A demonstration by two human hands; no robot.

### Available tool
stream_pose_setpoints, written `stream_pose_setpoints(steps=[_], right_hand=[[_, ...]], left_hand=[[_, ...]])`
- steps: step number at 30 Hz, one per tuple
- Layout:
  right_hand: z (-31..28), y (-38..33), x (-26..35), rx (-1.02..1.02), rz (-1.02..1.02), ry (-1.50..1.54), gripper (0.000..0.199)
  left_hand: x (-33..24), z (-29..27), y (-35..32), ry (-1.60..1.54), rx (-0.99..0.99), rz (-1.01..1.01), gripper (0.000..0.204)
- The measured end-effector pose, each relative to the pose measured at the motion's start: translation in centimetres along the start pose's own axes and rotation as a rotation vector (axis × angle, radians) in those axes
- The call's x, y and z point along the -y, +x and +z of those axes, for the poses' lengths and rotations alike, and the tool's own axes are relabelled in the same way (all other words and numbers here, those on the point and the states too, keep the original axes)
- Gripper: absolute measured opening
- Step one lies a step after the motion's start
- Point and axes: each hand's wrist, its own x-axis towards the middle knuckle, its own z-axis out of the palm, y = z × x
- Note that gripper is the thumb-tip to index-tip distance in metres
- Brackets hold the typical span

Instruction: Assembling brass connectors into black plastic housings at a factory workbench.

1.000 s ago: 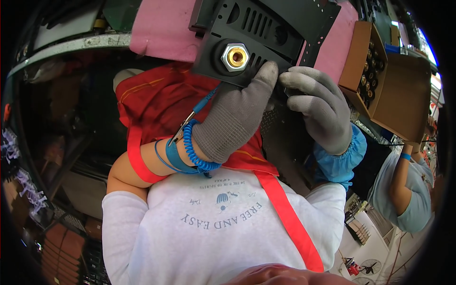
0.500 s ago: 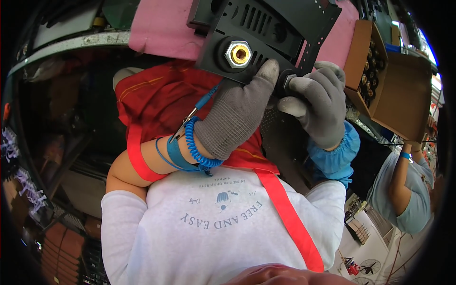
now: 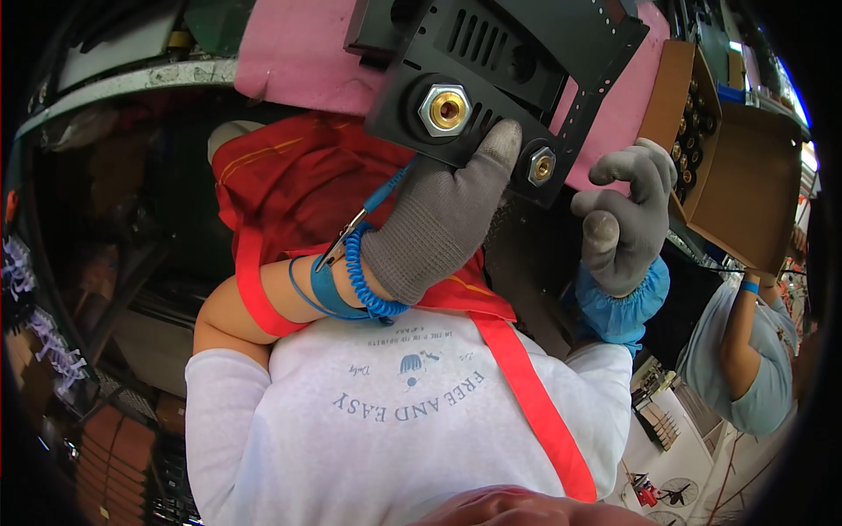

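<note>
My left hand, in a grey knit glove, grips the lower edge of a black slotted metal housing. Its thumb lies on the front face; the other fingers are hidden behind. A large hex nut round a brass fitting sits left of the thumb on that face. Right of the thumb is a smaller hex nut with a brass centre. My right hand, gloved too, hangs apart from the housing at its right, fingers loosely curled and spread, with nothing visible in them.
Pink padding lies under the housing. An opened cardboard box at the right holds several small dark and brass parts. A blue coiled cord with a clip runs from my left wrist. Another person is at the far right.
My right hand has let go of the smaller nut and moved right, away from the housing. That nut now shows in full. The housing has shifted slightly right, still in my left hand.
</note>
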Motion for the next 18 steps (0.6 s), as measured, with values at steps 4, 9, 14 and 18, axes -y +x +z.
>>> stream_pose_setpoints(steps=[4,9,14,18], right_hand=[[0.8,0.7,1.1,0.071,-0.046,0.077,0.054],[-0.9,-0.6,-0.3,-0.119,-0.04,0.128,0.035],[2.4,1.9,1.6,-0.102,-0.002,0.486,0.025],[0.1,3.7,3.2,-0.115,-0.15,0.246,0.033]], left_hand=[[0.1,0.0,0.0,0.065,0.03,0.073,0.032],[1.8,0.3,0.8,-0.041,-0.039,0.346,0.021],[0.2,-0.6,-0.1,-0.187,0.036,0.035,0.015],[-0.3,-1.7,-1.9,-0.012,0.081,0.368,0.026]])
